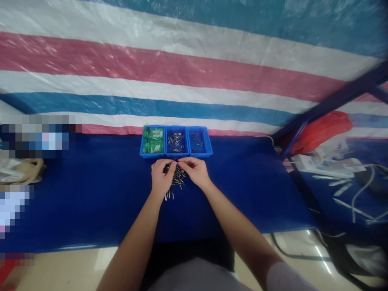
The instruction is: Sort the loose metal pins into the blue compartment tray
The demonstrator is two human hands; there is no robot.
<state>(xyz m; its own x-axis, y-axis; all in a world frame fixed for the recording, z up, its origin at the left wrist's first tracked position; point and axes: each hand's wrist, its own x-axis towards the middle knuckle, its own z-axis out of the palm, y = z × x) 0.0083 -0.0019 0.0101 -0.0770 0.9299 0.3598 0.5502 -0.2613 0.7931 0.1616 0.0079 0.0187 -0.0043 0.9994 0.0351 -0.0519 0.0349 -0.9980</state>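
"Tabletop (242, 194) is plain blue; striped sheeting (182, 68) behind, pale floor (69, 266) below. Metal pins (178, 178)?"

"Heaped on it before the blue bins (176, 155), partly hidden by the left hand (161, 176) and right hand (197, 171)."

"Fingers?"

"Pinched, tips nearly meeting; anything between is too small to tell. Pixelation masks the left edge."
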